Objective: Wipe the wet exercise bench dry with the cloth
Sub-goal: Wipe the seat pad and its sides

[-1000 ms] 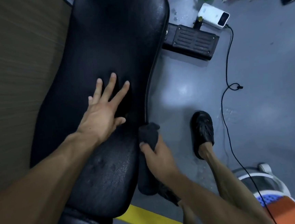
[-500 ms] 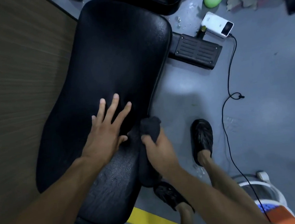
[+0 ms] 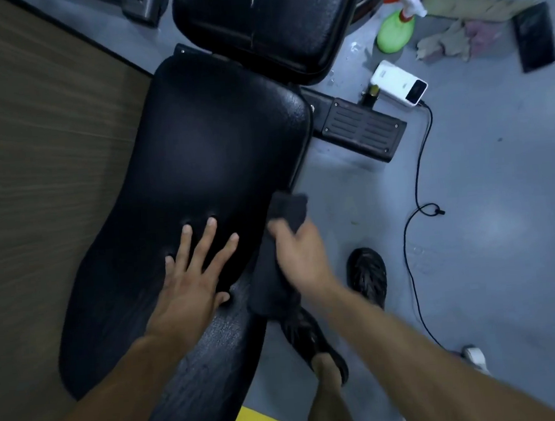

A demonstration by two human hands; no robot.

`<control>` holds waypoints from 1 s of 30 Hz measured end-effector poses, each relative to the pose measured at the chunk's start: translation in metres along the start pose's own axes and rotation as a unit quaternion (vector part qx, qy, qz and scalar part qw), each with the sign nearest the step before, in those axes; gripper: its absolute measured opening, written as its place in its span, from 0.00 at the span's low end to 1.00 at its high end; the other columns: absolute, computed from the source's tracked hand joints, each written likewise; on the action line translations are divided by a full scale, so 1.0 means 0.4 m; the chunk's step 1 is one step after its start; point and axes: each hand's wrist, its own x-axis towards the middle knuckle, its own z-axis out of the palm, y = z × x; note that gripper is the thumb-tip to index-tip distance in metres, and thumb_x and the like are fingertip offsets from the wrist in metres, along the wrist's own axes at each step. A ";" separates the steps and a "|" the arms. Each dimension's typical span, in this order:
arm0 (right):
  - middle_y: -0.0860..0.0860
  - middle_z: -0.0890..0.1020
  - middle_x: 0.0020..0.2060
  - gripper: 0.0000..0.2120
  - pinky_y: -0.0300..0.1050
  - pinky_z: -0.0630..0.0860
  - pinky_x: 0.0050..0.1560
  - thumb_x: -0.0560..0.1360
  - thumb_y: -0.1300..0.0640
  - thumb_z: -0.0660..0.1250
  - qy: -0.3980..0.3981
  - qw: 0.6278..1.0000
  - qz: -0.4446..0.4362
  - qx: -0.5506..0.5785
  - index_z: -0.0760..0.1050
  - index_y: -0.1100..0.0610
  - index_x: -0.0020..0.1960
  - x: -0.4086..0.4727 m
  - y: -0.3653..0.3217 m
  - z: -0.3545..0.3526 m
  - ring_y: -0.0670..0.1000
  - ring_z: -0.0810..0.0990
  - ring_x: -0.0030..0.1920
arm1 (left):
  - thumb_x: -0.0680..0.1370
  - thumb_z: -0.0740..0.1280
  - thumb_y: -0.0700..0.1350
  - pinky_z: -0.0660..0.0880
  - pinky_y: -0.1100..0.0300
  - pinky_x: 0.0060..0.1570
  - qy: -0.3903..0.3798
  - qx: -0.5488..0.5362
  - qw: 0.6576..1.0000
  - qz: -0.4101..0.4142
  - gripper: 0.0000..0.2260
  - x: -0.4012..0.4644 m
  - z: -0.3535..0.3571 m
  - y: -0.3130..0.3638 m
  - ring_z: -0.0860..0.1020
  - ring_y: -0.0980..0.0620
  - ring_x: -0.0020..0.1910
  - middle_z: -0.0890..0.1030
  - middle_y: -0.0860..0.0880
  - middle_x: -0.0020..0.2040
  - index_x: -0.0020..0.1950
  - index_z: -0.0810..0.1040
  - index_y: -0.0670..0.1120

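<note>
The black padded exercise bench [image 3: 204, 156] runs from the lower left up to the middle of the view, with wet sheen on its near right part. My left hand [image 3: 191, 281] lies flat on the pad, fingers spread. My right hand [image 3: 302, 255] grips a dark cloth [image 3: 281, 230] at the bench's right edge. The cloth hangs down along the side of the pad, its top bunched above my fingers.
A second black pad [image 3: 269, 19] stands beyond the bench. On the grey floor to the right are a black foot plate [image 3: 363, 129], a white device [image 3: 399, 87] with a black cable [image 3: 416, 198], a green spray bottle [image 3: 394, 32] and rags [image 3: 449, 42]. My feet in black shoes [image 3: 367, 276] stand beside the bench. A wooden wall [image 3: 30, 164] is on the left.
My right hand has carried the cloth up along the bench's right edge and onto the pad. The view has tilted forward, showing more of the far pad. My left hand stays flat.
</note>
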 end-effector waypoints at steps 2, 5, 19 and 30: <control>0.52 0.85 0.48 0.16 0.51 0.79 0.54 0.76 0.49 0.64 0.052 0.997 -0.026 0.049 0.77 0.58 0.58 0.085 -0.124 -0.061 0.52 0.83 0.50 | 0.73 0.74 0.49 0.59 0.32 0.71 0.008 0.012 1.000 0.002 0.48 0.000 0.003 -0.001 0.36 0.42 0.79 0.33 0.54 0.80 0.79 0.41 0.62; 0.46 0.80 0.40 0.13 0.42 0.74 0.42 0.79 0.52 0.63 0.098 0.990 -0.072 0.079 0.75 0.57 0.59 0.144 -0.239 -0.106 0.46 0.79 0.41 | 0.71 0.75 0.51 0.65 0.32 0.68 0.023 0.045 0.999 0.011 0.47 -0.002 0.002 0.003 0.43 0.37 0.80 0.40 0.49 0.82 0.80 0.47 0.58; 0.50 0.85 0.40 0.06 0.52 0.80 0.46 0.73 0.50 0.66 0.060 0.997 0.002 0.040 0.78 0.52 0.44 0.115 -0.219 -0.125 0.53 0.84 0.44 | 0.69 0.76 0.53 0.66 0.34 0.68 0.134 0.037 0.989 0.046 0.41 0.191 -0.243 0.004 0.57 0.38 0.75 0.56 0.45 0.79 0.77 0.59 0.56; 0.60 0.84 0.50 0.14 0.54 0.76 0.50 0.76 0.49 0.61 0.086 0.965 -0.081 -0.236 0.77 0.58 0.54 0.189 -0.411 -0.143 0.64 0.81 0.52 | 0.61 0.80 0.60 0.52 0.36 0.74 0.056 -0.024 0.998 -0.012 0.62 0.417 -0.430 0.026 0.35 0.40 0.78 0.32 0.51 0.80 0.79 0.37 0.59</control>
